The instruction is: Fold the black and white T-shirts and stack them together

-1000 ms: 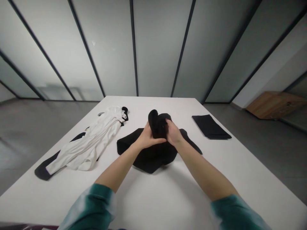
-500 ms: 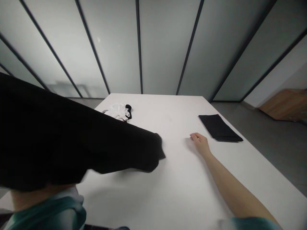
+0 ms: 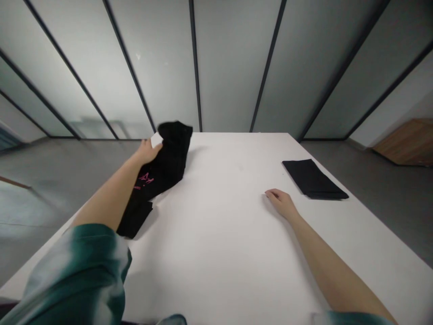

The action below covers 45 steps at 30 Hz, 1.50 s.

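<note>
My left hand (image 3: 147,150) reaches out to the far left of the white table (image 3: 223,234) and grips the top of a black garment (image 3: 162,169) with pink lettering. The garment hangs from the hand and trails down onto the table's left side, hiding whatever lies under it. My right hand (image 3: 281,202) rests flat on the table to the right of the middle, fingers loosely stretched, holding nothing. A folded black cloth (image 3: 314,179) lies a little beyond and to the right of that hand.
Frosted glass panels with dark frames (image 3: 196,63) stand behind the table's far edge. A wooden cabinet (image 3: 406,140) sits on the grey floor at the far right. The table's left edge runs close under my left arm.
The black garment was lifted from the table's middle and swung left across the view. It now lies over the left side where the white garment was. My right hand let go and rests flat.
</note>
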### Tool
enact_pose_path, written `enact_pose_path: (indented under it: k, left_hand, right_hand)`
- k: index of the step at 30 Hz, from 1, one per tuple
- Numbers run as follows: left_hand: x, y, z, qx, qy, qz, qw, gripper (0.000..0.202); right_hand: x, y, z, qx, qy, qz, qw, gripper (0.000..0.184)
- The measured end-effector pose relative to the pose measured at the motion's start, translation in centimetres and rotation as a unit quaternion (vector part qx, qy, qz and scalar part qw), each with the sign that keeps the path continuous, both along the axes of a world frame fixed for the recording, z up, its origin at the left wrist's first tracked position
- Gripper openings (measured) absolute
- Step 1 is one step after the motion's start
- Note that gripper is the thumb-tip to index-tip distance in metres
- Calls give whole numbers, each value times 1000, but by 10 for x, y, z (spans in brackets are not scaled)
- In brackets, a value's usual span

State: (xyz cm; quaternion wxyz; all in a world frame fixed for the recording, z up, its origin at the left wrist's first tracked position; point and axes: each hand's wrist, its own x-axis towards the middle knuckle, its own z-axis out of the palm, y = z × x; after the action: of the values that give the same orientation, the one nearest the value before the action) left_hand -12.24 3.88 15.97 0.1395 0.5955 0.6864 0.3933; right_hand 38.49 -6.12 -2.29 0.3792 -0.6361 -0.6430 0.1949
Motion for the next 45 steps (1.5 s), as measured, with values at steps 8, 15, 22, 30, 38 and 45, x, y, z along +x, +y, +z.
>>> enact_pose_path:
  k: [8, 15, 22, 30, 38, 45]
  left_hand:
    - [-20, -50, -108, -201, 346, 0, 916, 81]
    - [63, -55, -122, 26, 317, -116, 941, 57]
    - [153, -58, -172, -6, 252, -228, 940, 44]
    - [148, -50, -174, -20, 232, -237, 943, 37]
    - [156, -58, -172, 16, 215, -256, 942, 63]
    - [160, -66, -160, 16, 189, -267, 945, 47]
  right_hand:
    - [4, 8, -8, 21, 10, 3, 1000, 36]
    - [2, 10, -12, 52, -1, -11, 999, 33]
    - [32, 18, 6, 93, -104, -206, 969, 40]
    - [93, 16, 21, -82, -274, -329, 900, 53]
    - [-25, 22, 20, -14, -187, -90, 978, 33]
    - [-119, 12, 25, 94, -86, 235, 963, 28]
